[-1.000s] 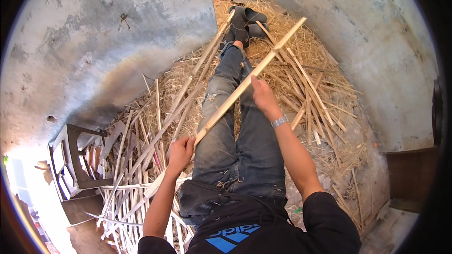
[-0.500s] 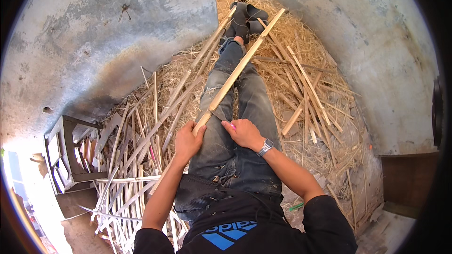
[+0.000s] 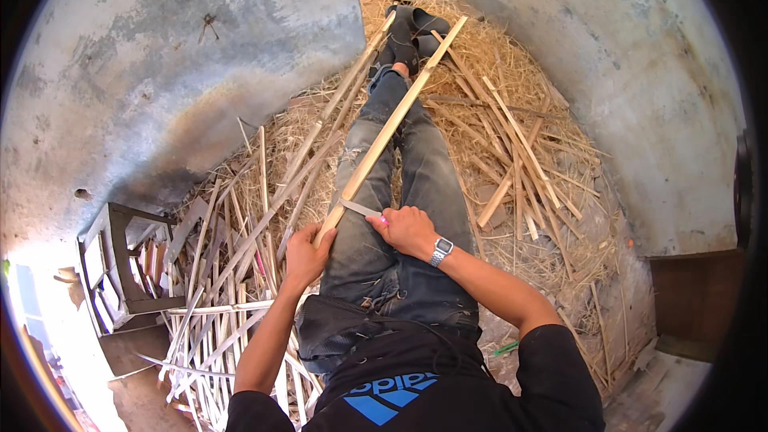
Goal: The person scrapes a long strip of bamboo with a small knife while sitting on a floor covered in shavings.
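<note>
The left hand (image 3: pixel 306 250) is gripping the near end of a long bamboo strip (image 3: pixel 390 130), its fingers wrapped tight around it. The strip is running from that hand up toward one o'clock, lying along the person's outstretched legs in jeans (image 3: pixel 400 192) and reaching just past the dark shoes (image 3: pixel 412 32) at twelve o'clock. The right hand (image 3: pixel 410 230), wearing a wristwatch (image 3: pixel 441 250), is closed around the pink-tinged handle of a knife (image 3: pixel 362 209). The blade is pointing toward nine o'clock and is touching the strip just above the left hand. Straw and shavings (image 3: pixel 512 72) are covering the floor around the legs. Loose bamboo slats (image 3: pixel 232 272) are lying in a heap at eight o'clock, beside a small wooden stool (image 3: pixel 120 272) at nine o'clock. More split pieces (image 3: pixel 512 160) are lying at two o'clock.
</note>
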